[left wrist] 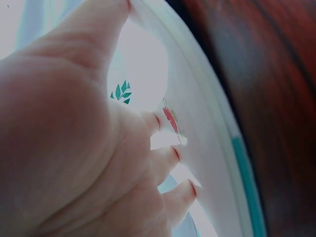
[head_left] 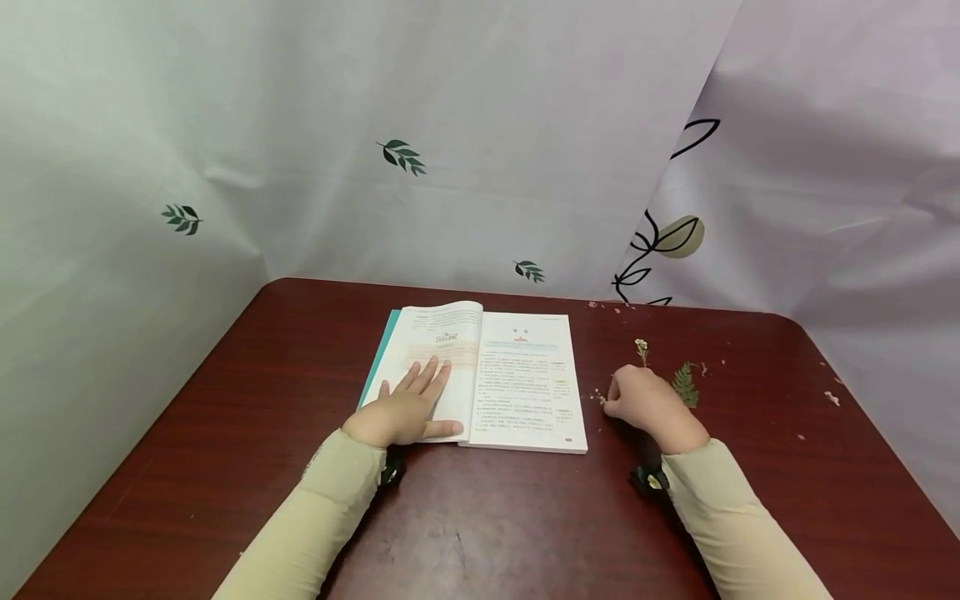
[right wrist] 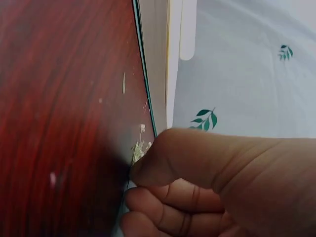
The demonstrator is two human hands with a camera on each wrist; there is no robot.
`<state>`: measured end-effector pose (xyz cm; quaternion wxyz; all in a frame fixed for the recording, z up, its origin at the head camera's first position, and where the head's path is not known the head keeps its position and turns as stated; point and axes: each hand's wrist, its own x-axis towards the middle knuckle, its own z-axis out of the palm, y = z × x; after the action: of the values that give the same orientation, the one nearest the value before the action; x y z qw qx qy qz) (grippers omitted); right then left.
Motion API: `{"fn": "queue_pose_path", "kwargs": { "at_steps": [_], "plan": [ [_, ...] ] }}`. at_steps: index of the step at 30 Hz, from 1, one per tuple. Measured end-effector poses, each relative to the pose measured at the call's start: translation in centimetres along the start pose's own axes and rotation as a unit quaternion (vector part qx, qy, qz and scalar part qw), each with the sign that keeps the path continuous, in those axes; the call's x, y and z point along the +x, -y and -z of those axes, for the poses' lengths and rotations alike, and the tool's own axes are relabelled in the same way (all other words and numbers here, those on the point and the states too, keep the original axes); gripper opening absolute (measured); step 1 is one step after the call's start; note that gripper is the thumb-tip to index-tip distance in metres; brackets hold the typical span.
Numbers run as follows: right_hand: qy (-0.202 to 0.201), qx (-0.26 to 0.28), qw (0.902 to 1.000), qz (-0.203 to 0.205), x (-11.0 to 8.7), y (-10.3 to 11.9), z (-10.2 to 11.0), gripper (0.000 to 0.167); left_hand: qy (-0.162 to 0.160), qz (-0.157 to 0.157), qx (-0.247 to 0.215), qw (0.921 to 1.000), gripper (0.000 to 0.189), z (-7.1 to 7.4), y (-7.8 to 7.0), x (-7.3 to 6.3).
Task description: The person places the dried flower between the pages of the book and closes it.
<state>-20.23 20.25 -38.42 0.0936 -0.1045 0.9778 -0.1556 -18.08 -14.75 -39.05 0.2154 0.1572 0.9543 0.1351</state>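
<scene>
An open book (head_left: 521,392) with printed pages and a teal cover edge lies on the table. My left hand (head_left: 401,410) rests spread on its left page, fingers straight and thumb toward the spine. To the right of the book, my right hand (head_left: 651,404) is low at the tabletop with curled fingers. Its thumb and fingertips pinch a sprig of tiny pale flowers (right wrist: 140,148), whose lower part is hidden by the hand. Just beyond the knuckles lies another small flower sprig (head_left: 642,350), and a green fern leaf (head_left: 685,386) is beside the hand.
Pink petal bits (head_left: 604,307) are scattered at the table's back edge, and a pale fragment (head_left: 832,398) lies far right. Behind the dark red table (head_left: 202,400) hangs a white curtain (head_left: 480,125) with leaf prints.
</scene>
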Motion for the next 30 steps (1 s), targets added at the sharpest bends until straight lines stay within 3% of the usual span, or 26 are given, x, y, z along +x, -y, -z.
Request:
{"fn": "queue_pose_path", "kwargs": {
  "at_steps": [6, 11, 19, 30],
  "plan": [
    [0.0, 0.016, 0.9994, 0.029, 0.3, -0.8, -0.1, 0.026, 0.001, -0.001, 0.005, 1.0, 0.097, -0.1, 0.0, 0.1],
    [-0.021, 0.026, 0.9981, 0.051, 0.4, -1.3, 0.1, 0.022, 0.006, 0.0, 0.004, 1.0, 0.097, 0.0, 0.1, 0.1],
    [-0.057, 0.05, 0.996, 0.047, 0.4, -1.5, 0.7, 0.01, -0.002, -0.005, -0.001, 1.0, 0.098, 0.0, 0.1, 0.2],
    [-0.082, 0.122, 0.9874, 0.058, 0.7, -2.1, 0.2, 0.01, -0.013, -0.012, 0.002, 0.9998, 0.1, -1.0, 1.0, 1.1]
  ]
}}
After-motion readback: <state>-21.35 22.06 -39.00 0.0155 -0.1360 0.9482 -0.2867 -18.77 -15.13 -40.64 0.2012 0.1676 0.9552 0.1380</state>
